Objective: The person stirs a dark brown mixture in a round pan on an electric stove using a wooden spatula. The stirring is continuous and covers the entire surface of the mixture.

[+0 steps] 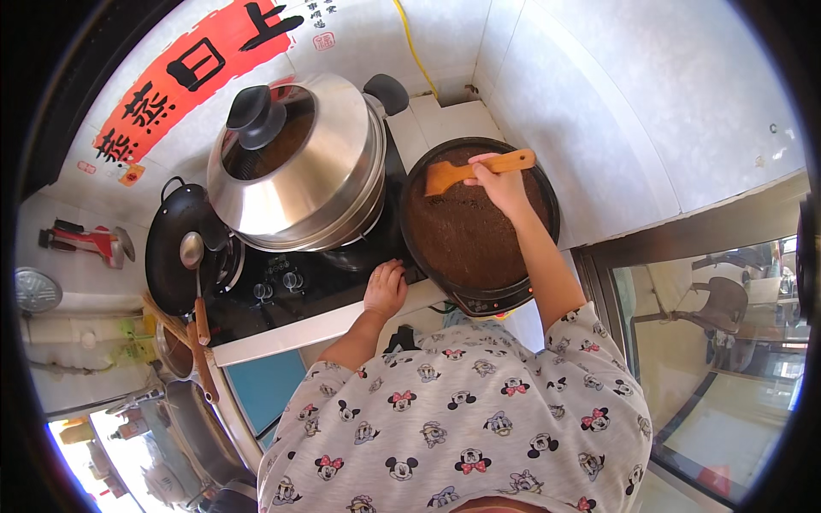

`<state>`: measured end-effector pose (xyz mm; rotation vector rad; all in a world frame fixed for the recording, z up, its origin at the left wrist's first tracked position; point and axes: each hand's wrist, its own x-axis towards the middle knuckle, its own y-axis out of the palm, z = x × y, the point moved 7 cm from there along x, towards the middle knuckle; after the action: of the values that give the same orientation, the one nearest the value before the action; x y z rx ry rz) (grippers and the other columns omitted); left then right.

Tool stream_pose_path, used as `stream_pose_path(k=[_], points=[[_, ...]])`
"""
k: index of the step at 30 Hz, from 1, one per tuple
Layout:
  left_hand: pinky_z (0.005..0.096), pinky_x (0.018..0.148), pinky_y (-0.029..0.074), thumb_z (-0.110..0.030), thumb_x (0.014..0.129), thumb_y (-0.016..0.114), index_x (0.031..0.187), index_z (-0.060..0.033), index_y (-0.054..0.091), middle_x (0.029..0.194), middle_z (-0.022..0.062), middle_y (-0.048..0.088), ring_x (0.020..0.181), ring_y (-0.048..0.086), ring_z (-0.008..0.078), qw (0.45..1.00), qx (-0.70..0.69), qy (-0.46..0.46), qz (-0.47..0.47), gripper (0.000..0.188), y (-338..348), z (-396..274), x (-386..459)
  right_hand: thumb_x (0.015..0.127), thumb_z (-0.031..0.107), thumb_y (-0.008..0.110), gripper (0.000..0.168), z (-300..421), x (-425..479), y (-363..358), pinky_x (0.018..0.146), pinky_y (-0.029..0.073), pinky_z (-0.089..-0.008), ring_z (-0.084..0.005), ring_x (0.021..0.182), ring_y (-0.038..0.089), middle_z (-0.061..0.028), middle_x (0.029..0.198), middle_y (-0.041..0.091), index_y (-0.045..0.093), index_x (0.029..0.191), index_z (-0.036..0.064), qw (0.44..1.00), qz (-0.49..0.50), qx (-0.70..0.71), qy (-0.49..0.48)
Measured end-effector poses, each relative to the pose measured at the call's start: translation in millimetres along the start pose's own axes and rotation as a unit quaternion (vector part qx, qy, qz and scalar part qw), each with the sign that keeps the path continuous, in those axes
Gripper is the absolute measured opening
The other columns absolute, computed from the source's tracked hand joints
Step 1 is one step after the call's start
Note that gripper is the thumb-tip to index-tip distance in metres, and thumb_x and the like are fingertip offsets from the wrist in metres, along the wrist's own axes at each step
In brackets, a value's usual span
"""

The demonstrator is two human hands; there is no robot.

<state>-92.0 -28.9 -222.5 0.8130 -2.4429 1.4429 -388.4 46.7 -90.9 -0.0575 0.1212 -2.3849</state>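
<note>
My right hand (497, 183) grips a wooden spatula (452, 175) by its handle. The flat end of the spatula is over the upper left part of a round black electric griddle pan (473, 256), whose brown cooking surface has dark specks and what looks like a shallow layer of something I cannot make out. Lights glow on the pan's front control panel (490, 304). My left hand (385, 287) rests empty, fingers slightly spread, on the front right edge of the black glass gas hob (321, 282).
On the hob stands a large steel steamer pot (333, 160) with a domed lid. Left of it sits a black wok (168, 250), with a metal ladle (192, 251) lying across it. A sink (199, 423) is at lower left. A tiled wall and a window (705, 359) bound the right side.
</note>
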Motion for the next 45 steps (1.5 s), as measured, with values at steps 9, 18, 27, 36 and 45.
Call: stream_pose_path(k=[9, 18, 27, 36, 45], points=[[0.0426, 0.098, 0.044, -0.005, 0.079, 0.061, 0.102, -0.0055, 0.058, 0.116, 0.0103, 0.058, 0.112, 0.055, 0.0317, 1.0, 0.001, 0.004, 0.002, 0.023, 1, -2, 3, 0.091, 0.001, 0.056, 0.015, -17, -25, -69, 0.075, 0.063, -0.0336, -0.0244, 0.083, 0.067, -0.0162, 0.101, 0.061, 0.061, 0.1, -0.01, 0.974, -0.205, 0.088, -0.021], [0.0433, 0.099, 0.043, -0.006, 0.079, 0.061, 0.102, -0.0055, 0.057, 0.115, 0.0113, 0.058, 0.113, 0.054, 0.0323, 1.0, -0.006, 0.0, 0.011, 0.024, 4, 5, 3, 0.091, 0.007, 0.059, 0.019, -36, -123, -105, 0.073, 0.062, -0.0326, -0.0232, 0.081, 0.067, -0.0158, 0.098, 0.062, 0.06, 0.102, -0.009, 0.949, -0.297, 0.105, 0.017], [0.0427, 0.098, 0.044, -0.006, 0.079, 0.061, 0.102, -0.0057, 0.057, 0.116, 0.0109, 0.059, 0.112, 0.055, 0.0319, 1.0, 0.001, -0.003, 0.004, 0.024, 0, 1, 3, 0.094, 0.008, 0.058, 0.019, 12, -85, -73, 0.081, 0.059, -0.0339, -0.0212, 0.088, 0.067, -0.0149, 0.104, 0.063, 0.061, 0.105, -0.006, 0.983, -0.162, 0.048, -0.067], [0.0427, 0.098, 0.044, -0.005, 0.079, 0.061, 0.101, -0.0052, 0.058, 0.114, 0.0114, 0.059, 0.111, 0.055, 0.0319, 1.0, -0.004, -0.003, 0.005, 0.023, -2, -6, 4, 0.083, 0.015, 0.072, 0.019, 20, 15, -55, 0.075, 0.052, -0.0264, -0.0126, 0.086, 0.064, -0.0063, 0.095, 0.068, 0.068, 0.097, 0.002, 0.983, -0.034, -0.157, -0.088], [0.0431, 0.097, 0.044, -0.005, 0.078, 0.061, 0.102, -0.0052, 0.058, 0.116, 0.011, 0.058, 0.111, 0.054, 0.0326, 1.0, 0.004, 0.002, 0.005, 0.023, 2, -5, 6, 0.083, 0.02, 0.073, 0.02, 30, -24, -124, 0.074, 0.052, -0.0266, -0.0138, 0.08, 0.065, -0.0079, 0.093, 0.07, 0.072, 0.092, 0.002, 0.938, -0.121, -0.309, -0.102]])
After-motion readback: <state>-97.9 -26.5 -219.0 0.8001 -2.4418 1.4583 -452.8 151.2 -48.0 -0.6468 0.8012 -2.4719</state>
